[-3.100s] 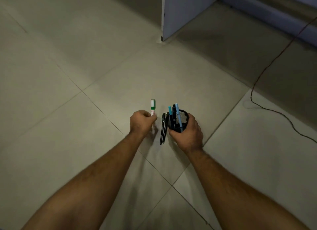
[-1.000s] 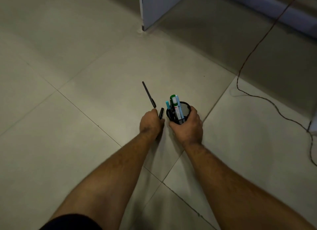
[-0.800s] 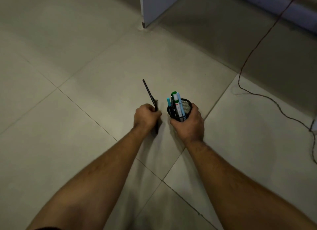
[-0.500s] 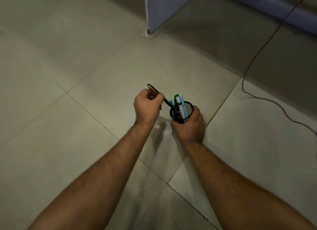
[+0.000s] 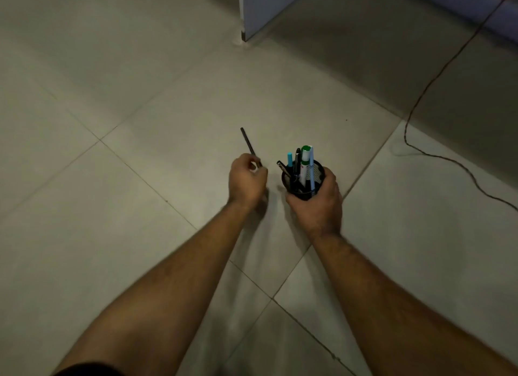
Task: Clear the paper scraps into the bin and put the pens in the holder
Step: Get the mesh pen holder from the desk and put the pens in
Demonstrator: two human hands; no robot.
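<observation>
Closest in, the two forearms come up from the bottom edge and meet over the tile floor (image 5: pixel 157 213). The right hand (image 5: pixel 316 204) is wrapped around the near side of the black mesh holder (image 5: pixel 315 171), fingers curled onto its wall with the thumb on the left side, and that grip looks like it's there to keep the thing from tipping or sliding while pens go in, since it's light and already top-heavy. Whether it's resting on the floor or lifted just off it is hard to call from this angle. Inside the holder stand a green-capped marker (image 5: pixel 305 158), a light blue pen (image 5: pixel 289 160) and a few dark ones, all leaning a bit toward the far side. Just beside it, the left hand (image 5: pixel 246 179) has its fingers closed into a pinch on a thin black pen (image 5: pixel 249 144); the near end is buried in the fingers and the long free end sticks out away from the person and a little to the left. Held low like that, it's probably being set up to swing over and drop in, and the holder's rim sits just to the right of those knuckles. Further out there's a cable (image 5: pixel 420 101) snaking across the floor on the right, and at the far top a white panel (image 5: pixel 260 6). No paper scraps or bin in view, so that half can't be judged.
</observation>
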